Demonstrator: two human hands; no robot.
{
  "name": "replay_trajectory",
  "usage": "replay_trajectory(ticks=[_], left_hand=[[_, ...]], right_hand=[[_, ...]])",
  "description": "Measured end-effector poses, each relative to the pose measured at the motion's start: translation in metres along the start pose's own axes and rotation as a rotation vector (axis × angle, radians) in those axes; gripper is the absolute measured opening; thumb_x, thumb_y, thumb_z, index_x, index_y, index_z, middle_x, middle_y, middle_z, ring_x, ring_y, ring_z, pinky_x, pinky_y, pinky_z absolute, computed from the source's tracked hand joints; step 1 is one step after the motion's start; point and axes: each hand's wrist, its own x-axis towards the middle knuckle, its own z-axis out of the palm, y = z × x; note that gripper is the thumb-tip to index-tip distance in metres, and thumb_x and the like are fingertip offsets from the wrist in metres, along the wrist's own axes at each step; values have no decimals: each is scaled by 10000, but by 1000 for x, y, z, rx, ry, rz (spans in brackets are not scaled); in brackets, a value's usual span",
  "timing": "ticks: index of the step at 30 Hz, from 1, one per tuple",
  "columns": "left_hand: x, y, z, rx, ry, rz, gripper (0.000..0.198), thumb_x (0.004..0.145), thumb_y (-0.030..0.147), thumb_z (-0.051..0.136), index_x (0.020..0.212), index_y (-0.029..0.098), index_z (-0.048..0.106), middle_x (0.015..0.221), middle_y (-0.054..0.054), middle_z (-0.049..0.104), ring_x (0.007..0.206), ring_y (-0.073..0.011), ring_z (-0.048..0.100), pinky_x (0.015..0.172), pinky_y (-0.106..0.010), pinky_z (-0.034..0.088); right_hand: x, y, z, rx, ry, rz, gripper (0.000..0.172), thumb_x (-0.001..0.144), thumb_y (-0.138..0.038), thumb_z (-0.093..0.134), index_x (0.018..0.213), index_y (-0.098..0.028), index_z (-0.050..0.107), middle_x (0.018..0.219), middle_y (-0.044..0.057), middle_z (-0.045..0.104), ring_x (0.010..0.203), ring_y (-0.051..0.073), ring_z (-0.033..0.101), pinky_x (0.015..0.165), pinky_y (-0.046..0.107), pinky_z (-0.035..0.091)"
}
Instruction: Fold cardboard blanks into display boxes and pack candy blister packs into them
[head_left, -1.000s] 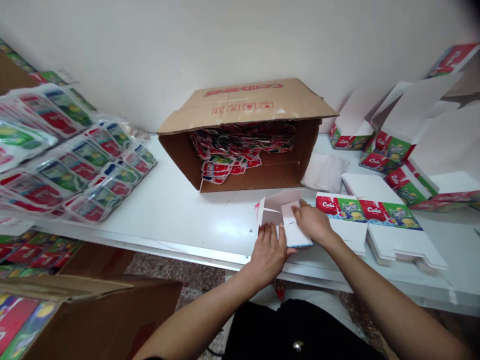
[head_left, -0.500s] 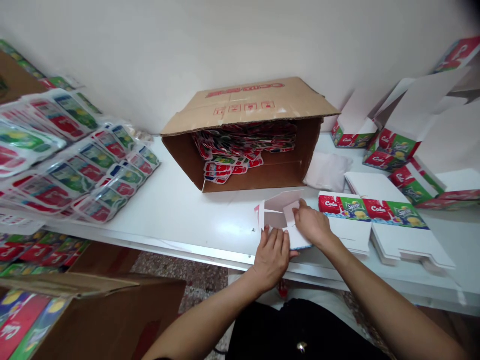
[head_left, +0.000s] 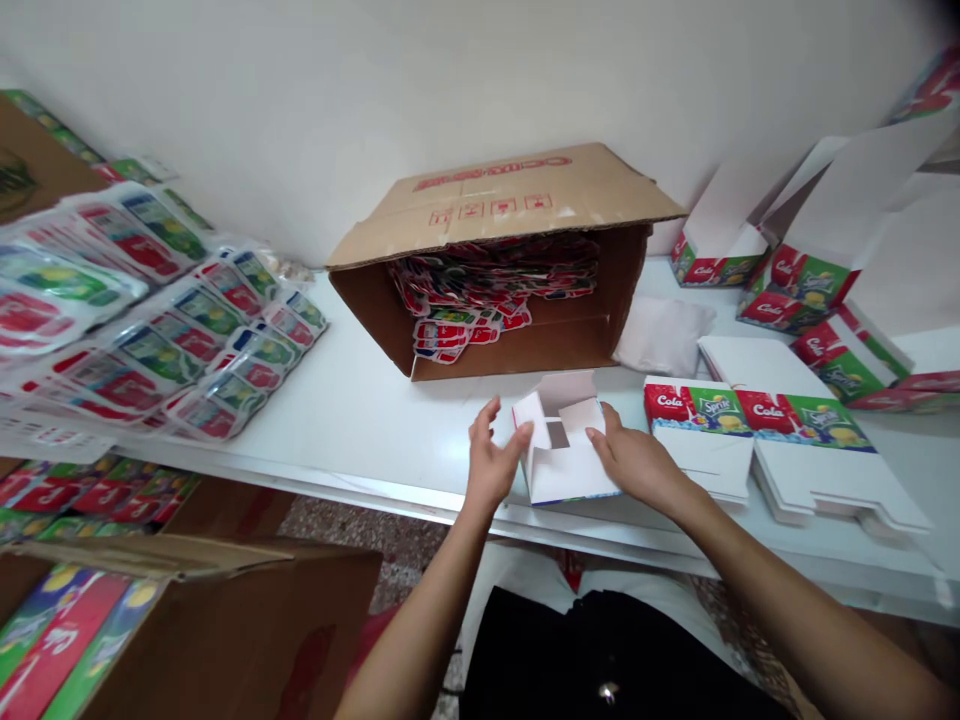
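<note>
A small white folded carton (head_left: 564, 455) stands on the white table (head_left: 375, 425) near its front edge, its flaps partly raised. My left hand (head_left: 491, 462) touches the carton's left flap with fingers apart and thumb on the flap. My right hand (head_left: 636, 462) presses against the carton's right side with its fingers stretched along the wall. Neither hand wraps round it.
A brown cardboard box (head_left: 502, 255) lies on its side behind the carton, holding red and green packets. Flat printed Cola and Sprite carton blanks (head_left: 757, 430) lie to the right, opened cartons (head_left: 795, 270) beyond. Bagged packets (head_left: 150, 320) pile at left. Another brown box (head_left: 187, 620) sits below.
My left hand has lifted off the flat carton and moved left to its side flap. The carton has gone from flat to standing open, and my right hand shifted to its right wall.
</note>
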Motion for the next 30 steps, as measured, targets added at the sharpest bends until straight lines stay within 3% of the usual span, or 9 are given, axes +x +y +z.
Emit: replay_trajectory(ticks=[3, 6, 10, 13, 16, 20, 22, 26, 30], left_hand=[[15, 4, 10, 79, -174, -77, 641, 816, 424, 628, 1357, 153, 418, 1288, -159, 556, 1204, -266, 514, 975, -410, 441], [20, 13, 17, 262, -222, -95, 570, 825, 354, 596, 1333, 144, 443, 1216, -142, 607, 1151, -269, 541, 952, -399, 448], [19, 24, 18, 372, -246, -79, 519, 810, 280, 559, 1301, 134, 475, 1177, -152, 625, 1163, -336, 502, 958, -475, 405], [16, 25, 17, 407, -328, -41, 626, 840, 296, 503, 1401, 63, 350, 1319, -198, 537, 1231, -353, 444, 1011, -484, 353], [13, 22, 15, 394, -430, -22, 721, 893, 389, 424, 1473, 40, 175, 1419, -214, 435, 1273, -338, 411, 1036, -457, 338], [12, 21, 15, 354, -492, -1, 760, 892, 443, 432, 1487, 59, 156, 1407, -208, 453, 1293, -344, 397, 1048, -449, 326], [14, 22, 16, 306, -511, -10, 773, 890, 447, 440, 1491, 63, 142, 1388, -213, 475, 1275, -351, 429, 1043, -463, 334], [10, 16, 13, 21, -480, -161, 783, 877, 441, 501, 1492, 104, 152, 1407, -210, 462, 1266, -321, 480, 1044, -456, 362], [-17, 8, 1, -229, -439, -157, 882, 821, 441, 621, 1498, 176, 123, 1529, -166, 276, 1383, -282, 329, 1120, -447, 282]], right_hand=[[-5, -2, 0, -21, -2, 13, 601, 982, -400, 184, 1450, -23, 179, 916, 203, 700, 857, 347, 670, 684, 368, 418], [-10, -2, 0, -24, -7, 19, 600, 983, -396, 189, 1451, -20, 175, 919, 199, 700, 850, 339, 672, 692, 370, 423], [-17, -3, 1, -14, -19, 28, 618, 982, -407, 169, 1455, -10, 183, 934, 215, 696, 853, 345, 671, 712, 395, 436], [-20, 3, 2, 54, -36, 39, 669, 975, -451, 157, 1466, 2, 183, 957, 228, 694, 902, 360, 664, 759, 429, 449], [-14, 23, -3, 221, -48, 43, 668, 961, -509, 171, 1464, -86, 293, 1102, 207, 670, 1042, 351, 624, 855, 448, 447], [12, 51, -27, 658, 67, 92, 660, 937, -581, 199, 1361, -159, 478, 1259, 146, 608, 1079, 278, 619, 914, 406, 469], [23, 51, -40, 809, 50, -7, 660, 912, -620, 278, 1367, -184, 475, 1322, 117, 569, 1139, 252, 586, 961, 382, 454], [25, 32, -48, 570, -230, -313, 654, 807, -587, 549, 1339, -208, 521, 1400, 72, 502, 1260, 264, 477, 1065, 368, 363], [14, 18, -33, 234, -161, -331, 701, 836, -537, 507, 1412, -146, 429, 1355, 117, 532, 1215, 308, 479, 1025, 412, 374]])
